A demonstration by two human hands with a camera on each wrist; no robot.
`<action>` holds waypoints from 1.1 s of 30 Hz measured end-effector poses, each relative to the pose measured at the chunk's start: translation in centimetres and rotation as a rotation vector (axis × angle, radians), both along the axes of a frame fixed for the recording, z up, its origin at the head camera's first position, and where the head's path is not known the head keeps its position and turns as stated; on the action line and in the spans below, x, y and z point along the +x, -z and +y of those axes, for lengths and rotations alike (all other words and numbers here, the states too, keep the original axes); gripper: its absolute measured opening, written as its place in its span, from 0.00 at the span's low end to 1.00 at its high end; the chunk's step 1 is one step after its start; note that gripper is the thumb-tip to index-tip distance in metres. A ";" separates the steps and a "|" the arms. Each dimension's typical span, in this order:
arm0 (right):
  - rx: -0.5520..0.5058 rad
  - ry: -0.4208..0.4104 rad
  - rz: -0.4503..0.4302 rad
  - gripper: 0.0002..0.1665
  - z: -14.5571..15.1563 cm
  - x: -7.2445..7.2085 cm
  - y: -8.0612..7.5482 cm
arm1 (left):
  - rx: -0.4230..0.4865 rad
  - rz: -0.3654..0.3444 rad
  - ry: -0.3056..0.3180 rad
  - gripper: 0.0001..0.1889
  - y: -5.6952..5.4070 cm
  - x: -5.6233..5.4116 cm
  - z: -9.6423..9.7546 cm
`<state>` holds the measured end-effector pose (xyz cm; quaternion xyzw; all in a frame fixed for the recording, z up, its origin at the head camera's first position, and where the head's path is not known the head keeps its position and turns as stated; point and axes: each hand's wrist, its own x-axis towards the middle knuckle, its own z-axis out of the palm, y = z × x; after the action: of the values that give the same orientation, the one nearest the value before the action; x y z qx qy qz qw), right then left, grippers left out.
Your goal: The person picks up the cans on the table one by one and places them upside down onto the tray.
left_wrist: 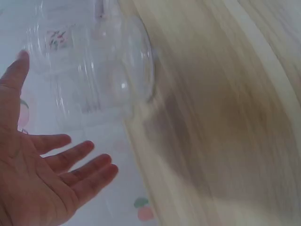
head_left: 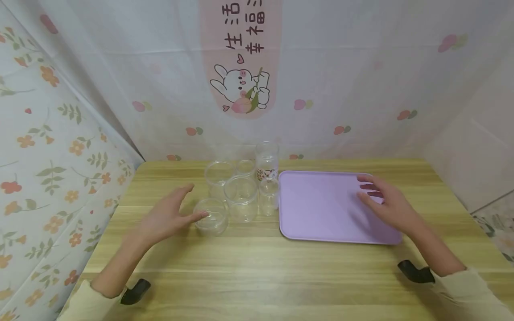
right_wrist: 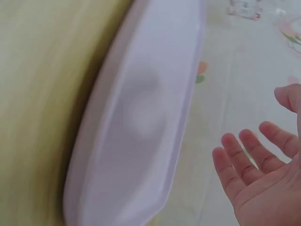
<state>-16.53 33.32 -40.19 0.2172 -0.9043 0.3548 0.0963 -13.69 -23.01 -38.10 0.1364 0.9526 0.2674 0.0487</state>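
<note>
Both our hands are spread, fingers extended, with nothing that we can see held in either. Our left hand (head_left: 166,217) is at a low, round, transparent plastic tub (head_left: 211,227), which sits just beyond its thumb; in the head view the thumb tip overlaps the tub, and we cannot tell whether they touch. Our right hand (head_left: 388,205) hangs above the right part of a lilac, rectangular, shallow tray (head_left: 321,207).

At the tub, we judge a light hold on opposite sides of the wall safest, since the thin-looking plastic may flex or slide. A straight lift seems better than a sideways drag: a wide transparent jar (head_left: 242,209) stands close past the left thumb, and a narrow transparent cup (head_left: 269,203) stands farther toward the right hand, just beside the tray's rim.

Beyond the left hand stand a second wide transparent jar (head_left: 217,185) and a tall transparent cylinder (head_left: 267,162), near the far edge of the wood-grain worktop (head_left: 257,276), where a printed white cloth (head_left: 341,67) hangs. The easiest room for moving seems to be on our near side, between the forearms; toward the right hand, the tray's raised rim is the edge to mind.
</note>
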 end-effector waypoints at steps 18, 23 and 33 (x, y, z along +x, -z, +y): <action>-0.151 -0.018 -0.001 0.23 -2.4 0.1 -0.1 | 0.079 -0.009 -0.002 0.57 2.5 0.3 3.4; -0.104 -0.048 0.022 0.25 -2.5 0.5 -0.5 | 0.090 0.000 -0.016 0.57 2.8 0.5 4.0; 0.071 -0.092 -0.013 0.23 -2.0 0.4 -1.9 | 0.059 0.037 -0.039 0.51 3.0 0.8 4.3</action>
<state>-16.17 31.28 -38.33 0.2596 -0.9059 0.3279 0.0663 -12.87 -18.69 -41.10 0.1239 0.9476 0.2938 0.0219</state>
